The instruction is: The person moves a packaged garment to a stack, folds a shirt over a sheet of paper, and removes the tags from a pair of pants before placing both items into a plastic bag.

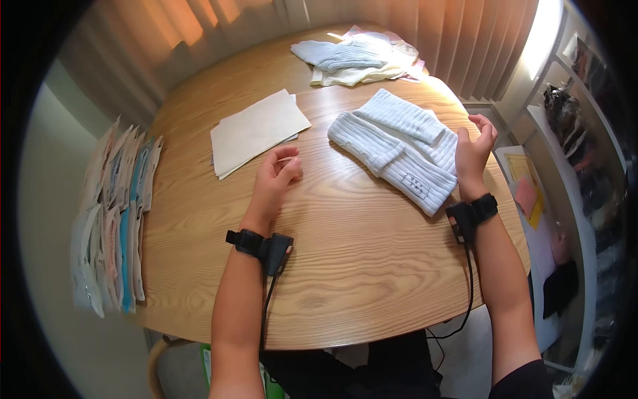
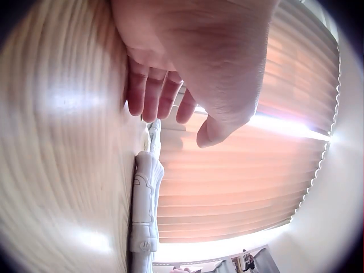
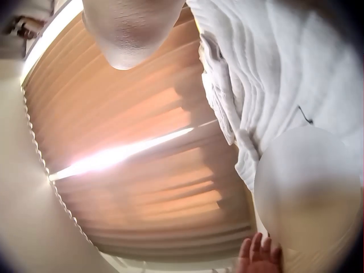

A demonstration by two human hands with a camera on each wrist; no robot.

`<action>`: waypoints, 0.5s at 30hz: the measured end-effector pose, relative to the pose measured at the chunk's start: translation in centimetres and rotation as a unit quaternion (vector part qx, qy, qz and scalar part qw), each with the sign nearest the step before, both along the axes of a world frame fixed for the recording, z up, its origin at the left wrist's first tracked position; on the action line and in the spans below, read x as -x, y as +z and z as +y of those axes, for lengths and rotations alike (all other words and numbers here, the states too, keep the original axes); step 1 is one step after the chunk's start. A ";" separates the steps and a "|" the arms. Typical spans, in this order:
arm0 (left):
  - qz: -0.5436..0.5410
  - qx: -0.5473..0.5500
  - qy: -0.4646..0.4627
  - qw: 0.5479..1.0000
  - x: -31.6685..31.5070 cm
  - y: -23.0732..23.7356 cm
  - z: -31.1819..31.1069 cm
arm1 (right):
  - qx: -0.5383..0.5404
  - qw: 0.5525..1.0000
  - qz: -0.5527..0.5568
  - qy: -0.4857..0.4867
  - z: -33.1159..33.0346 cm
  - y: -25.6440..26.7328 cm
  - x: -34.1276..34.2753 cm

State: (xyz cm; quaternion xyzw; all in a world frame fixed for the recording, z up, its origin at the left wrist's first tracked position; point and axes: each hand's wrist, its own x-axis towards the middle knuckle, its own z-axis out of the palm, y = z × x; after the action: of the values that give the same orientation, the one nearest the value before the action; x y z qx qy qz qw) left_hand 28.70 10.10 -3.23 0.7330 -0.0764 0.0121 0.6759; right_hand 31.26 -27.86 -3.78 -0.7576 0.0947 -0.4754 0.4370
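A light ribbed knit garment (image 1: 399, 149), folded, with a small dark mark near its lower corner, lies on the wooden table. My right hand (image 1: 475, 156) is at its right edge, fingers loosely bent with nothing in them; whether it touches the fabric I cannot tell. To the garment's left, my left hand (image 1: 276, 179) hovers or rests by the table, fingers relaxed and empty. In the left wrist view the left hand's fingers (image 2: 153, 94) hang loosely above the garment's folded edge (image 2: 145, 205). The garment (image 3: 273, 68) fills the right of the right wrist view.
Cream sheets (image 1: 259, 133) lie left of the garment. A pile of light clothes (image 1: 359, 56) is at the table's far edge. Bagged items (image 1: 119, 219) stand in a row at the left edge, and shelves (image 1: 578, 153) stand on the right. Cables hang from both wrist cameras.
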 end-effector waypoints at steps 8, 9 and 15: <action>-0.006 0.029 0.008 1.000 0.3 -0.7 -0.1 | 0.099 0.848 0.195 0.482 2.7 1.1 1.3; -0.004 0.044 0.031 0.999 0.9 -0.5 -0.2 | 0.142 0.824 0.248 0.489 3.2 2.1 2.2; -0.037 -0.007 0.053 0.998 7.7 -0.4 -2.1 | 0.285 0.800 0.220 0.480 3.5 2.9 3.0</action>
State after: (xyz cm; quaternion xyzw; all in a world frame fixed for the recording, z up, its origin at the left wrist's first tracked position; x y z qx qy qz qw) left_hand 20.97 7.99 -3.66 0.7400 -0.0628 0.0745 0.6655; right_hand 28.21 -24.39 -0.87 -0.8807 -0.3268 -0.0314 0.3414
